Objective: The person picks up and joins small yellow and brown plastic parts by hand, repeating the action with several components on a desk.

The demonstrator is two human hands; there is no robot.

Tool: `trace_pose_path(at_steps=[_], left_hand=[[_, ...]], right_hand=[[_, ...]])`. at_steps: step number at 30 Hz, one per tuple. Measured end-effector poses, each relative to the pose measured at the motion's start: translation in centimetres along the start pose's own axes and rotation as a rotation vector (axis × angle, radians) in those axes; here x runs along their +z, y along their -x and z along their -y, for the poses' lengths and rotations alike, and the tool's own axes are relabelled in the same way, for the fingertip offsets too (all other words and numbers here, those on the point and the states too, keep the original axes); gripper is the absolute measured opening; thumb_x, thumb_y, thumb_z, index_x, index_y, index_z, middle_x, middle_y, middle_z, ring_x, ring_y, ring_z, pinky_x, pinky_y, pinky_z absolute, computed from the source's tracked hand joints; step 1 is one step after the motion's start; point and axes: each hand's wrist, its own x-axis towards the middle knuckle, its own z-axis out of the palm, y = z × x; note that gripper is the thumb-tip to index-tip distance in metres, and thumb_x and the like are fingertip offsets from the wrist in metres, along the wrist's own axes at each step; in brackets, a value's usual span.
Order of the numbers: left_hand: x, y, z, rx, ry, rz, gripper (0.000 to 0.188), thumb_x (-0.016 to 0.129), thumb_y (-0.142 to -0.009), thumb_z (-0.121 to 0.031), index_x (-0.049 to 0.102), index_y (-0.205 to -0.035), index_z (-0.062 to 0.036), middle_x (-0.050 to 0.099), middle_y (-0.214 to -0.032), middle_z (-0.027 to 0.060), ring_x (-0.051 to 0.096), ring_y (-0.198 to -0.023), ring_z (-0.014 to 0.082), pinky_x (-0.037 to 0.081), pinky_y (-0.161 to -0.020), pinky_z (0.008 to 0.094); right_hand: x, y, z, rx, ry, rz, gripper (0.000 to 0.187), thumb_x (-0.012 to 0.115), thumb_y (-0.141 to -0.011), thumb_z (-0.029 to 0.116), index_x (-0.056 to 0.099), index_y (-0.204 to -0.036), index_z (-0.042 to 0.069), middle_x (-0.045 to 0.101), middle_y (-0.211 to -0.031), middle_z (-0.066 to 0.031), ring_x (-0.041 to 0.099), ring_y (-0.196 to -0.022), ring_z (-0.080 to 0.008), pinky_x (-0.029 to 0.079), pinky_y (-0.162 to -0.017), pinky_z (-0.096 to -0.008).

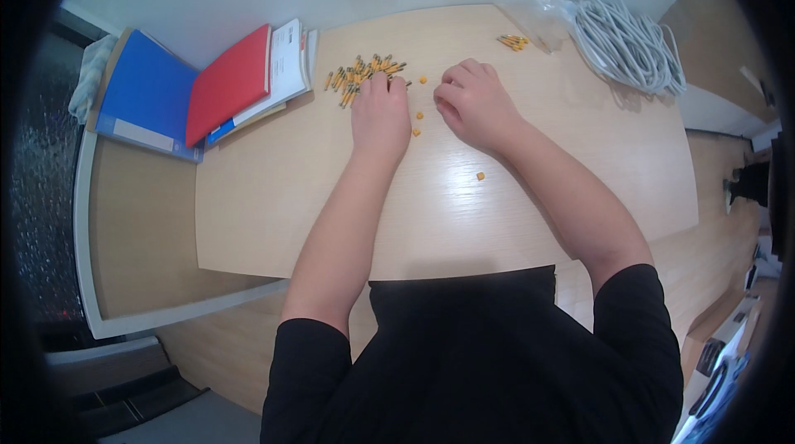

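A loose pile of small yellow rod-shaped pieces with dark ends [356,71] lies on the far part of the table. My left hand [383,117] is at the pile's near right side, fingers bent down with their tips hidden; whatever they pinch cannot be made out. To its right, my right hand [476,104] hovers low over the tabletop, fingers curled in and thumb against them, their content hidden. Between the hands lie small yellow block-like bits [420,115], and a single yellow bit [480,176] sits nearer to me.
A smaller group of yellow pieces [513,42] lies at the far right, beside a clear plastic bag [538,13] and a coiled grey cable [625,42]. On the left are a blue binder [145,96], a red folder [232,84] and papers [287,63]. A wall stands behind the table [290,212].
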Motion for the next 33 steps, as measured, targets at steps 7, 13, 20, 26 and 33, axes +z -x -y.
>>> trace_pose_path(at_steps=[7, 13, 20, 26, 33], left_hand=[[-0.4, -0.3, -0.1, -0.033, 0.158, 0.069, 0.014, 0.068, -0.094, -0.013, 0.063, -0.104, -0.0053, 0.059, -0.107, 0.0129, 0.059, -0.104, 0.0330, 0.050, -0.089, 0.0455], [0.0, -0.6, 0.2, 0.005, 0.116, 0.125, 0.022, 0.068, -0.094, -0.015, 0.056, -0.109, -0.0035, 0.057, -0.111, 0.0151, 0.057, -0.107, 0.0347, 0.048, -0.090, 0.0477], [-0.1, -0.8, 0.2, -0.008, 0.120, 0.172, 0.021, 0.066, -0.094, -0.017, 0.056, -0.108, -0.0058, 0.054, -0.115, 0.0141, 0.054, -0.111, 0.0341, 0.041, -0.094, 0.0496], [0.0, -0.8, 0.0, 0.040, 0.131, 0.177, 0.020, 0.065, -0.095, -0.018, 0.057, -0.107, -0.0045, 0.054, -0.115, 0.0153, 0.053, -0.112, 0.0349, 0.042, -0.094, 0.0502], [-0.7, -0.9, -0.5, 0.073, 0.104, 0.238, 0.023, 0.063, -0.097, -0.019, 0.059, -0.112, -0.0014, 0.054, -0.119, 0.0159, 0.051, -0.116, 0.0332, 0.040, -0.098, 0.0476]], right_hand=[[0.3, 0.2, -0.6, 0.083, -0.064, 0.123, 0.010, 0.072, -0.084, 0.011, 0.065, -0.091, 0.008, 0.060, -0.093, -0.0082, 0.059, -0.093, -0.0284, 0.050, -0.082, -0.0406], [0.7, -0.2, -1.0, 0.091, -0.059, 0.174, 0.010, 0.068, -0.087, 0.014, 0.061, -0.086, 0.007, 0.061, -0.089, -0.0098, 0.062, -0.087, -0.0301, 0.053, -0.074, -0.0444], [0.9, 0.0, -1.2, 0.097, -0.015, 0.217, 0.013, 0.063, -0.088, 0.016, 0.062, -0.080, 0.006, 0.064, -0.079, -0.0107, 0.065, -0.080, -0.0318, 0.054, -0.072, -0.0453], [0.9, 0.1, -1.0, 0.101, 0.032, 0.241, 0.015, 0.063, -0.089, 0.018, 0.063, -0.080, 0.006, 0.066, -0.077, -0.0110, 0.066, -0.077, -0.0321, 0.056, -0.070, -0.0443], [0.5, 0.0, -0.6, 0.130, 0.030, 0.282, 0.014, 0.062, -0.094, 0.019, 0.062, -0.087, 0.007, 0.068, -0.079, -0.0110, 0.069, -0.079, -0.0314, 0.056, -0.070, -0.0442]])
